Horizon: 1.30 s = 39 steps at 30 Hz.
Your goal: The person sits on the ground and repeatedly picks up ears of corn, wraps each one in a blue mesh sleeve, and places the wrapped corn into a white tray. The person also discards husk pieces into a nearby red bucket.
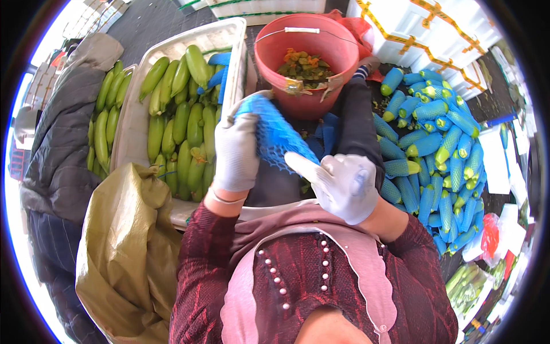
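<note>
My left hand (236,150), in a white knit glove, grips a blue foam net sleeve (277,129) in front of my chest. The net stretches down to the right towards my right hand (346,187). That hand is gloved too, with fingers curled at the lower end of the net and one finger lying along its edge. Whether a courgette is inside the net cannot be made out. Left of my hands, green courgettes (195,124) fill a white crate (239,47). More blue sleeves (219,77) lie at its right side.
A red bucket (300,103) holding plant scraps (303,69) stands ahead. To the right is a heap of net-sleeved courgettes (434,142), with white foam boxes (429,38) behind. A tan sack (124,253) sits at lower left, and another person's dark sleeve (60,159) shows beyond.
</note>
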Each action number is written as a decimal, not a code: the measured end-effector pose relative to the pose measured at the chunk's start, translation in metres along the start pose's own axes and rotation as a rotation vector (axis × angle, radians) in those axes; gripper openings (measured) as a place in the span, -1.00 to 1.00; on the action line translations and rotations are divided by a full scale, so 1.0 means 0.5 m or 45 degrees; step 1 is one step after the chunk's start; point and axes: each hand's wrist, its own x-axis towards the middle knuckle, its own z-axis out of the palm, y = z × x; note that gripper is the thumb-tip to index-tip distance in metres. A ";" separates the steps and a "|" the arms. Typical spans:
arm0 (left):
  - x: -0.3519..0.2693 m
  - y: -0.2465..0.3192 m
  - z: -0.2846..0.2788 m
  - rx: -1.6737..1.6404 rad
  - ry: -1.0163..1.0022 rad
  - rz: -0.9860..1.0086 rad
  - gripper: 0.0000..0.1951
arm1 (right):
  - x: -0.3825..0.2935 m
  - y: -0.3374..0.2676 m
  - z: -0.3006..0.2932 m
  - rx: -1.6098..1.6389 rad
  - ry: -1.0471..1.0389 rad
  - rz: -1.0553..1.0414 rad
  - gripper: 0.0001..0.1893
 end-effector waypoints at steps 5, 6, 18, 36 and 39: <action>-0.063 -0.084 0.033 1.485 -0.814 1.433 -0.38 | -0.010 0.105 0.070 1.893 -0.106 0.847 -0.71; -0.079 -0.107 0.034 1.567 -0.959 1.283 -0.32 | -0.013 0.118 0.096 1.792 -0.182 0.823 -0.70; 0.275 -0.095 -0.759 2.083 0.626 -0.525 -0.40 | -0.189 0.192 0.116 1.949 0.156 0.996 -0.49; 0.139 -0.020 -0.660 0.343 0.527 -0.600 -0.42 | -0.108 0.159 0.116 2.198 -0.178 1.075 -0.43; 0.084 0.053 -0.462 0.270 0.270 -0.283 -0.43 | -0.058 0.132 0.107 2.372 -0.220 1.369 -0.35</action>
